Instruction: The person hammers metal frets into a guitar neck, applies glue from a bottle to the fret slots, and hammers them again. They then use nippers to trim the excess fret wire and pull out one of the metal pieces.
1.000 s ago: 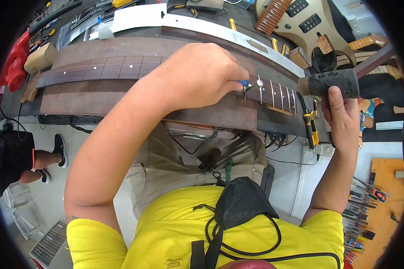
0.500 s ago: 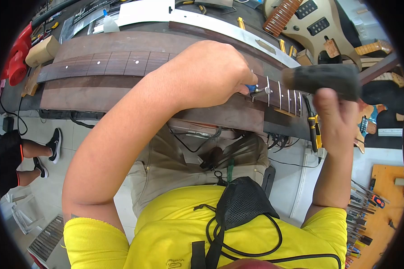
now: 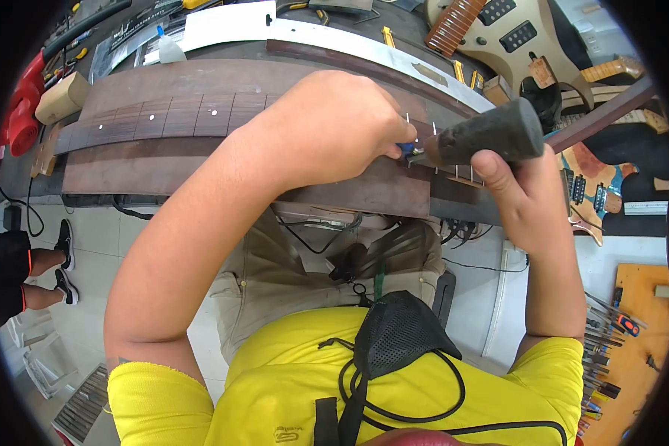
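My right hand (image 3: 531, 193) grips a mallet (image 3: 490, 135) with a dark cylindrical head and a brown striking face, close to the head. That face overlaps the metal end of a small blue-handled tool (image 3: 406, 154), pinched in the fingers of my left hand (image 3: 357, 126). Under my left hand runs a dark wooden fretboard (image 3: 177, 117) with white dots and thin cross slots. Toward its right end, several silver fret wires (image 3: 435, 131) stand across it. My left forearm covers part of the fretboard, and the working tip of the blue-handled tool is hidden.
A brown board (image 3: 119, 167) lies beneath the fretboard. Behind it is a long white strip (image 3: 334, 37). A cream guitar body (image 3: 498, 48) is at the back right, a red tool (image 3: 24, 111) at far left. A person's legs (image 3: 41, 271) show at left.
The mallet has come left and slightly down, from apart from the blue-handled tool to overlapping its end. My left hand keeps its pinch on the tool. The whole view has shifted slightly.
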Demonstrator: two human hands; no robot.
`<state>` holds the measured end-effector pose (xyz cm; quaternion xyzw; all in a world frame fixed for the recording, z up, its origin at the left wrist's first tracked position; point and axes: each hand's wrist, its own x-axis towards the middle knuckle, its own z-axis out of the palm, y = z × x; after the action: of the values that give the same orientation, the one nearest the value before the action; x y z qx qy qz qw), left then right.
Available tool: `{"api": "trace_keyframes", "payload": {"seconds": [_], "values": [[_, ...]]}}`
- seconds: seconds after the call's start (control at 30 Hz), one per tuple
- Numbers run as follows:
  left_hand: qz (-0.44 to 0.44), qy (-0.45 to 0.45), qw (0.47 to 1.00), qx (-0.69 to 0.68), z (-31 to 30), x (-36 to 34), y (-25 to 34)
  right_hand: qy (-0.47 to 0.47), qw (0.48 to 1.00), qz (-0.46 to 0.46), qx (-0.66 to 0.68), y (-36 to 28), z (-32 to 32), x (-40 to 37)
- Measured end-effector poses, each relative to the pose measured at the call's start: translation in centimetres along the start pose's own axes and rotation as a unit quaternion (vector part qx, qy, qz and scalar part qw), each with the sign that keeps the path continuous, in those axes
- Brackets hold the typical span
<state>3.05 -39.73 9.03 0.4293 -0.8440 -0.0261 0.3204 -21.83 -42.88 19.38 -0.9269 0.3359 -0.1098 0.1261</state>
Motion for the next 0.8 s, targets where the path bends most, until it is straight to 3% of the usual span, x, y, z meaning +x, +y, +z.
{"api": "trace_keyframes", "payload": {"seconds": [0.07, 0.1, 0.2, 0.23, 0.27, 0.37, 0.43, 0.47, 0.57, 0.6, 0.67, 0.7, 0.73, 0.8], "values": [[0.001, 0.002, 1.0, -0.005, 0.0, 0.1, -0.1, 0.077, 0.983, -0.065, 0.151, -0.1, -0.3, 0.1], [0.002, 0.005, 1.0, -0.005, 0.0, 0.1, -0.1, 0.075, 0.984, -0.062, 0.149, 0.1, -0.2, 0.0], [0.004, 0.007, 1.0, -0.002, 0.2, 0.2, -0.2, 0.188, 0.938, -0.139, 0.254, 1.2, 1.1, 0.1], [0.002, 0.006, 1.0, 0.001, 0.2, 0.1, -0.2, 0.111, 0.975, -0.032, 0.187, 0.4, 1.0, -0.5], [0.003, 0.004, 1.0, 0.003, 0.1, 0.0, -0.1, 0.012, 0.999, 0.039, 0.023, 0.7, 0.6, -0.5], [-0.001, 0.01, 1.0, -0.004, 0.0, 0.0, -0.1, 0.062, 0.989, -0.023, 0.135, 0.2, 0.5, -0.5], [0.0, 0.005, 1.0, -0.003, 0.0, 0.1, 0.0, 0.196, 0.942, -0.114, 0.247, 0.4, 0.8, -0.5], [0.002, 0.005, 1.0, -0.004, 0.0, 0.2, 0.0, 0.198, 0.942, -0.112, 0.245, 0.2, 0.9, -0.5], [0.003, -0.003, 1.0, -0.002, -0.2, 0.1, 0.0, 0.033, 0.992, 0.053, 0.108, 0.5, 1.3, -0.3], [0.007, 0.007, 1.0, -0.005, -0.2, 0.0, 0.0, 0.035, 0.992, 0.053, 0.108, 0.5, 1.1, -0.6], [0.005, 0.02, 1.0, -0.01, 0.1, -0.1, -0.4, 0.08, 0.98, -0.031, 0.182, 0.3, 0.6, -1.3], [-0.001, 0.058, 0.997, -0.053, 0.4, 0.1, -1.0, 0.133, 0.967, -0.012, 0.216, 0.7, 0.8, -2.0], [-0.006, 0.095, 0.991, -0.097, 0.7, 0.3, -1.4, 0.13, 0.968, -0.008, 0.215, 1.2, 0.5, -2.7], [-0.057, 0.116, 0.981, -0.147, 0.6, 0.5, -1.9, 0.214, 0.919, 0.141, 0.301, 1.9, -0.1, -3.4]]}}
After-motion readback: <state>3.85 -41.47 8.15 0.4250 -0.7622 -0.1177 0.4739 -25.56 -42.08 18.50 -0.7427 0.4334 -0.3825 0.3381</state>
